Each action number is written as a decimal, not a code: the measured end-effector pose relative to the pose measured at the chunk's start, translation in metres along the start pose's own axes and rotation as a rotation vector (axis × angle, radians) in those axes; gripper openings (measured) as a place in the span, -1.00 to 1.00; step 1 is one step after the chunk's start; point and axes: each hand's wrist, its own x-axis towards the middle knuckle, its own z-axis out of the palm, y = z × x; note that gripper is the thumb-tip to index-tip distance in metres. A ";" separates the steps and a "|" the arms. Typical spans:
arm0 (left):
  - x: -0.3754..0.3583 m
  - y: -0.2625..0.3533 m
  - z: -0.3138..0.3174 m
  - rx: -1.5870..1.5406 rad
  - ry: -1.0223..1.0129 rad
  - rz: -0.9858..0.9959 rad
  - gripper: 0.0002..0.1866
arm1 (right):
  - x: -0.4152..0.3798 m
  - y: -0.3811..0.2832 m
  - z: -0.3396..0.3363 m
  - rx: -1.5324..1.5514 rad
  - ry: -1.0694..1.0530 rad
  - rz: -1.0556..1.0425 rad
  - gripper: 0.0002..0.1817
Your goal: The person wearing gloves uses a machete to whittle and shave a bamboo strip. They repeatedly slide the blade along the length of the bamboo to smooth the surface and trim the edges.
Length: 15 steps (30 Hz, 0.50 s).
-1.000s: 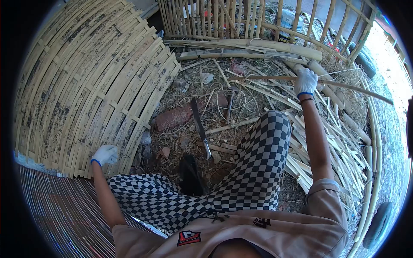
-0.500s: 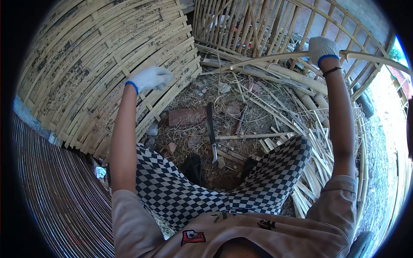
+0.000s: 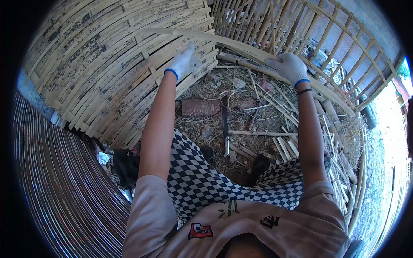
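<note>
- We hold a long bamboo strip (image 3: 241,45) with both gloved hands; it arcs across the upper part of the view, from about 11 o'clock down toward 3 o'clock.
- Our right hand (image 3: 289,65), in a white glove with a blue cuff, sits at 1 o'clock, clenched around the strip.
- Our left hand (image 3: 186,60), gloved alike, sits at 12 o'clock, touching the strip from below; blur hides the fingers, so we cannot tell whether they close on it.
- A woven bamboo panel (image 3: 107,73) fills the 9 to 11 o'clock sector, just beside the left hand.
- A bamboo lattice frame (image 3: 327,38) stands from 12 to 2 o'clock, behind the strip.
- On the ground (image 3: 206,129), littered with dry straw, a machete (image 3: 225,124) lies near centre, blade pointing toward 12 o'clock, handle toward us.
- A brick (image 3: 201,107) lies just beside the blade, at its 9 o'clock side.
- Split bamboo slats (image 3: 331,142) lie heaped at 3 o'clock.
- Our legs in checkered trousers (image 3: 202,180) occupy the 6 o'clock area.
</note>
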 end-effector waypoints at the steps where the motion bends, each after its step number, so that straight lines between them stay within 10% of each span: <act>1: 0.000 0.008 -0.001 -0.219 0.056 0.121 0.04 | -0.005 -0.005 0.021 0.086 -0.028 -0.010 -0.21; 9: -0.109 0.159 -0.020 -0.898 -0.252 0.841 -0.22 | -0.017 -0.070 0.143 0.870 -0.534 -0.211 -0.26; 13: -0.131 0.218 -0.046 -0.695 0.015 0.963 -0.53 | -0.025 -0.121 0.167 0.896 -0.063 -0.409 -0.39; 15: -0.130 0.225 -0.101 -0.558 -0.115 0.970 -0.55 | -0.041 -0.119 0.192 1.061 0.151 -0.166 -0.39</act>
